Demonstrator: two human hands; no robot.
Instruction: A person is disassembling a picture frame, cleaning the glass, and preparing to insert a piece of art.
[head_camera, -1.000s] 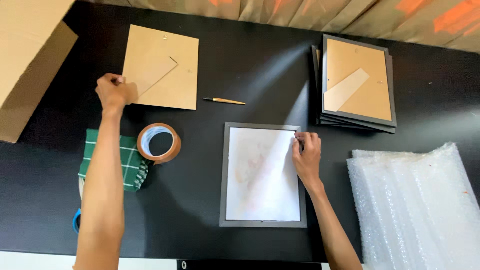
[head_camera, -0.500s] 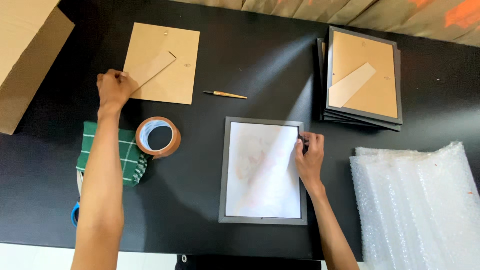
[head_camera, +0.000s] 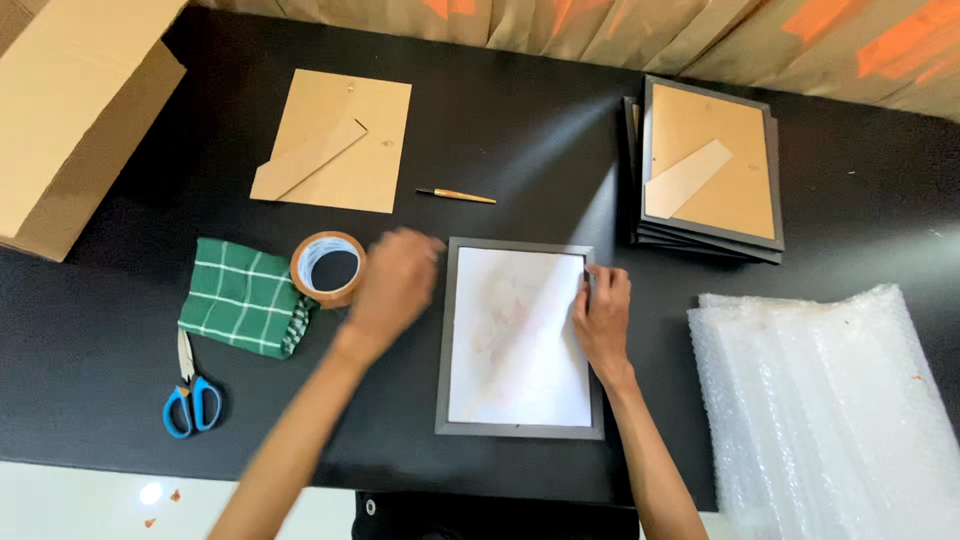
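Our right hand (head_camera: 603, 318) presses flat on the right edge of the picture frame (head_camera: 519, 338), with the fingertips (head_camera: 590, 282) resting near its top right corner. We grip nothing there; the hand just pushes down, and we think that keeps the frame from sliding on the black table (head_camera: 520, 130).

Our left hand (head_camera: 393, 283) hangs in the air just left of the frame's top left corner. It looks blurry, the fingers are loosely curled, and it holds nothing that we can see.

Close to the left of that hand stands a roll of brown tape (head_camera: 329, 268), touching a green checked cloth (head_camera: 243, 297). Below the cloth lie scissors (head_camera: 190, 394) with blue handles. Up above the left hand lies a brown backing board (head_camera: 335, 152) with its stand strip on top, and a thin little stick (head_camera: 456, 195) that may be a brush or a pencil; we cannot tell which. It seems these are all kept near so that we can reach them.

The frame lies flat, between our two hands. It has a thin dark grey rim. Inside it is a pale white sheet with faint pinkish marks.

Far to the right of our right hand sits a stack of frames (head_camera: 708, 170), backs up, and a pile of bubble wrap (head_camera: 830, 400). A big cardboard box (head_camera: 75, 110) sits far to the left.
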